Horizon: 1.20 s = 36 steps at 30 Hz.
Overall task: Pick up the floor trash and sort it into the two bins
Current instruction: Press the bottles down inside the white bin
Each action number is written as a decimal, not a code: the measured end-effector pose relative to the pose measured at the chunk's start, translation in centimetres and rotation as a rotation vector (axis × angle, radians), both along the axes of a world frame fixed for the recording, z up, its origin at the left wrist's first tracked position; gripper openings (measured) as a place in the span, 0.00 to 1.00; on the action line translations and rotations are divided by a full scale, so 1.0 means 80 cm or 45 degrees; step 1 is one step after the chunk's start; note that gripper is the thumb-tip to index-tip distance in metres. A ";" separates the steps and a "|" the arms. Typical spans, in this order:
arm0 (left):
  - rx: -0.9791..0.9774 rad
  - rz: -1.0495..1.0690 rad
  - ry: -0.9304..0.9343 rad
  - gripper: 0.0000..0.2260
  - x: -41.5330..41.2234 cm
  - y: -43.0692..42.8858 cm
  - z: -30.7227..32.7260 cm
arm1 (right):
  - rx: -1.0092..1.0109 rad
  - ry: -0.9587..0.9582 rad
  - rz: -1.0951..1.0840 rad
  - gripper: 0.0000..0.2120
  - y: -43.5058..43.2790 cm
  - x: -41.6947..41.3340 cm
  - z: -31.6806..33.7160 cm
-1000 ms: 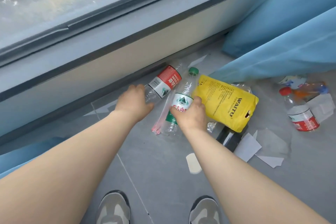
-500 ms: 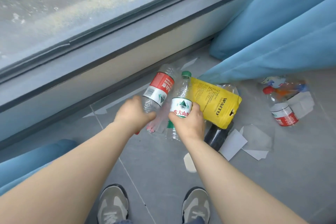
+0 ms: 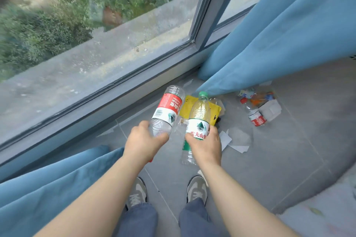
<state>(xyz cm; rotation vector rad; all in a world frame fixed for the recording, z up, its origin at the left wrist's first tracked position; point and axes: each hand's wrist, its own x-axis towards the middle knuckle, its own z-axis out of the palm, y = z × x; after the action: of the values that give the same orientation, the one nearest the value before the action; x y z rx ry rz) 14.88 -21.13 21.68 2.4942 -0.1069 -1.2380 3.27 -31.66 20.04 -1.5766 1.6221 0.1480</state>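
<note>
Red-label bottle (image 3: 167, 109) is in my left hand (image 3: 144, 140), whose fingers and thumb are curled round the clear body just below the label. Its ribbed base points away from me toward the window (image 3: 96, 44), and a bit of red shows under my wrist. Just beside it, apart by a narrow gap, the green-cap bottle (image 3: 198, 119) is in my right hand (image 3: 206, 144), which is wrapped round the white and green label at mid-body; the cap points away from me and the clear base sticks out below my hand. Both bottles are tilted and held above the floor (image 3: 289, 159), close to the window wall. Behind them on the floor lies a yellow bag (image 3: 214, 110), partly hidden by the green-cap bottle. To the right of my right hand are white paper scraps (image 3: 238, 140), lying flat on the tiles. Farther right a red-cap bottle (image 3: 254, 115) lies on its side, touching a white carton (image 3: 271, 110), with some orange and blue litter just behind it that I cannot make out. A blue curtain (image 3: 289, 34) hangs down to the floor right behind this litter, and more blue cloth fills the lower left corner. At the bottom of the view I see my two shoes (image 3: 137, 192) side by side on the grey tiles.
</note>
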 end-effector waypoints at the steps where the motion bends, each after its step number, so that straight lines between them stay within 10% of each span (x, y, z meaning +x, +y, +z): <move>1: -0.024 0.030 0.008 0.29 -0.002 0.000 0.022 | 0.001 -0.018 -0.024 0.26 -0.002 -0.005 0.025; 36: -0.934 -0.635 -0.552 0.25 -0.117 -0.038 0.741 | -0.662 -0.422 -0.283 0.26 -0.022 -0.239 0.766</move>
<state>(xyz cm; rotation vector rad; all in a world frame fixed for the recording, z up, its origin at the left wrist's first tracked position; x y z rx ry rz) 5.55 -24.16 80.92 2.0580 -1.1242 -0.5970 -15.87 -33.41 81.32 -1.6652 1.6269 -0.6682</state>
